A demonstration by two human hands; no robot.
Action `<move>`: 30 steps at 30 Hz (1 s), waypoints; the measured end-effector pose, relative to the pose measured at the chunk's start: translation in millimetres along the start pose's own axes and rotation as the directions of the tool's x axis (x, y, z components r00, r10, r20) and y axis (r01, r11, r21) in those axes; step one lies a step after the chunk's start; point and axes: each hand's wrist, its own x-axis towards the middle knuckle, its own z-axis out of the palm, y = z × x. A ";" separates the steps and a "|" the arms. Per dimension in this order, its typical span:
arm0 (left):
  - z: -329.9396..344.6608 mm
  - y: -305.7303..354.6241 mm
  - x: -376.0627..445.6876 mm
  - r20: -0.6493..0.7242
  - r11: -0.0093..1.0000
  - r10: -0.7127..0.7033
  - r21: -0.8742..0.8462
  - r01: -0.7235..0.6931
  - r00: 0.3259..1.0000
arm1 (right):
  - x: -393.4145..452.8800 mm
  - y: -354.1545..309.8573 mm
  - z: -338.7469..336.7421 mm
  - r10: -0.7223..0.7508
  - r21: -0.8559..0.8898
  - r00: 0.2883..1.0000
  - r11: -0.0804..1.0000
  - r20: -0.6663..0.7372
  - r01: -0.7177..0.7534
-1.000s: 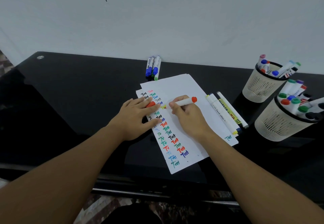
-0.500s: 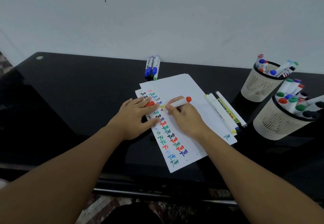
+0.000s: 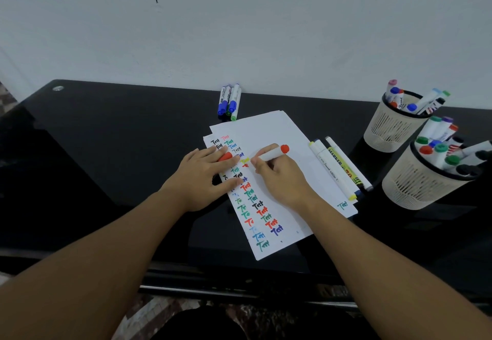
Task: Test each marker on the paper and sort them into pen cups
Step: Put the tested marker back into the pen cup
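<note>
White paper with columns of coloured test words lies on the black table. My right hand grips a white marker with a red end, its tip down on the paper beside a fresh red mark. My left hand lies on the paper's left edge and holds the red cap between its fingers. Two beige pen cups, the far one and the near one, stand at the right, each filled with several markers.
Three markers lie side by side along the paper's right edge. A small bunch of blue- and green-capped markers lies near the wall behind the paper. The table's front edge runs just below the paper.
My right hand has shifted a little along the paper with the marker tip, and a red mark now shows there. My left hand has stayed put.
</note>
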 end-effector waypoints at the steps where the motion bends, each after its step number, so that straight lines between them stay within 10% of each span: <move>1: 0.1 0.4 0.0 0.003 1.000 0.000 0.001 0.000 1.000 | -0.3 0.9 0.1 0.020 0.006 1.000 1.000 -0.001 -0.020; 30: 0.4 -0.8 0.8 0.002 1.000 -0.002 -0.011 0.002 1.000 | 0.8 2.2 -0.1 0.022 0.000 0.999 1.000 -0.047 -0.022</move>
